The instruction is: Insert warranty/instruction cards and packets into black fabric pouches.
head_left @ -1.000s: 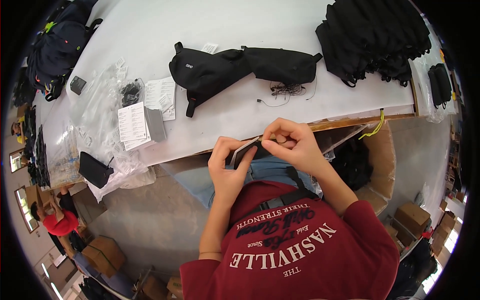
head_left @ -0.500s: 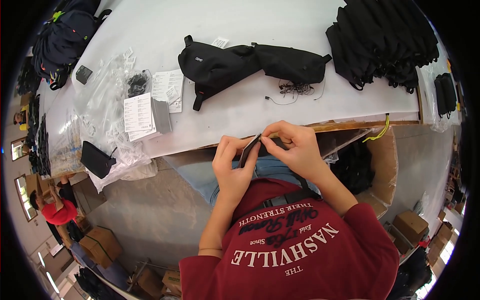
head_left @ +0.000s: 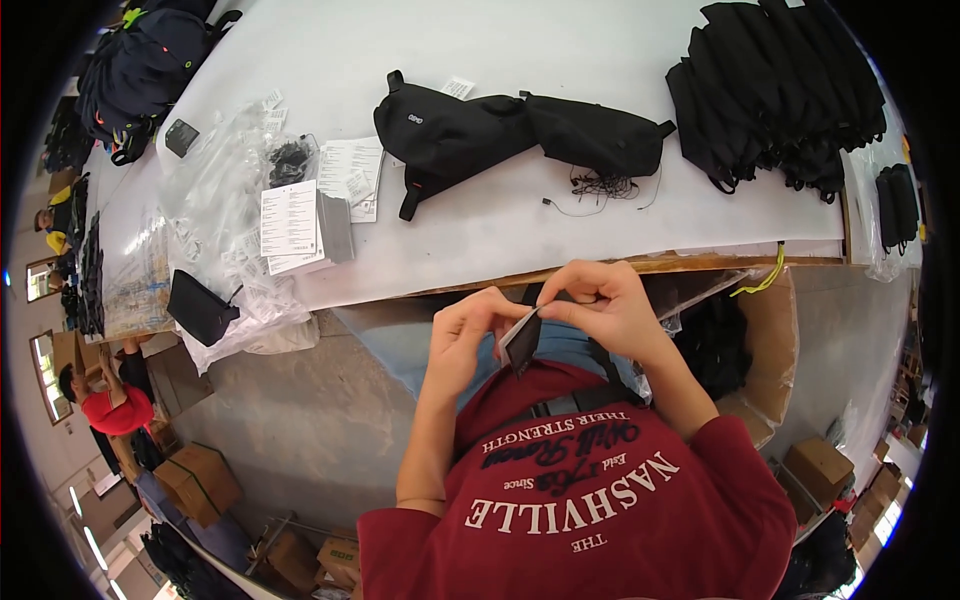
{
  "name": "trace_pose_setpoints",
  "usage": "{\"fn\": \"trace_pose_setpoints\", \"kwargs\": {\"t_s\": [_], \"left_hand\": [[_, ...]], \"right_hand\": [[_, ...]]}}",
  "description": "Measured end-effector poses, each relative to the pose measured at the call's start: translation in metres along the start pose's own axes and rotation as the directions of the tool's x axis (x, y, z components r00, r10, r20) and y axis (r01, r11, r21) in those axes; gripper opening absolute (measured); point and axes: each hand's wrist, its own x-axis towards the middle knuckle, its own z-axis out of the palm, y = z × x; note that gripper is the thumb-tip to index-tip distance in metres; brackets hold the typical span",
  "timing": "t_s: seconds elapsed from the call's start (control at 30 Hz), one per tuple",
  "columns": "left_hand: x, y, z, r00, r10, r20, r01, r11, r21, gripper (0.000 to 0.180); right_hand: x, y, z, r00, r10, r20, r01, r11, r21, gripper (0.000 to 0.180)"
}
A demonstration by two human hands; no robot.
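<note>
Thin rectangular dark-grey and pale card [head_left: 522,344] held up just off front edge of smooth white surface [head_left: 460,240]. Card's side pinched by fingers of left hand [head_left: 468,332]; top corner clamped by fingers of right hand [head_left: 604,308]. Probably light, stiffish, easily creased; best held by edges.

Got 2 hands [head_left: 603,308] on 1 small card [head_left: 522,343], 2 black bags [head_left: 455,132] mid-tabletop [head_left: 480,225], 2 black string tangles [head_left: 603,184], 1 black pouch [head_left: 203,307] by the front edge, left side. Pile of bags [head_left: 775,100] toward the right edge overlaps, so can't count those tbh.
</note>
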Motion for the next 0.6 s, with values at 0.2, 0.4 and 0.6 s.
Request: {"fn": "trace_pose_setpoints", "kwargs": {"t_s": [0.2, 0.4, 0.6], "left_hand": [[-0.004, -0.004, 0.001, 0.998, -0.051, -0.019, 0.052, 0.997, 0.051, 0.008], [0.009, 0.002, -0.004, 0.976, -0.013, -0.219, 0.036, 0.994, 0.102, 0.005], [0.062, -0.017, -0.079, 0.844, 0.366, -0.392, 0.218, 0.434, 0.874, 0.022]], "right_hand": [[0.005, 0.003, 0.007, 0.984, 0.02, 0.179, -0.003, 0.996, -0.093, 0.013], [0.009, 0.015, 0.012, 0.962, 0.147, 0.23, -0.165, 0.984, 0.062, 0.016], [0.008, 0.024, 0.013, 0.969, 0.145, 0.201, -0.172, 0.977, 0.125, 0.016]]}}
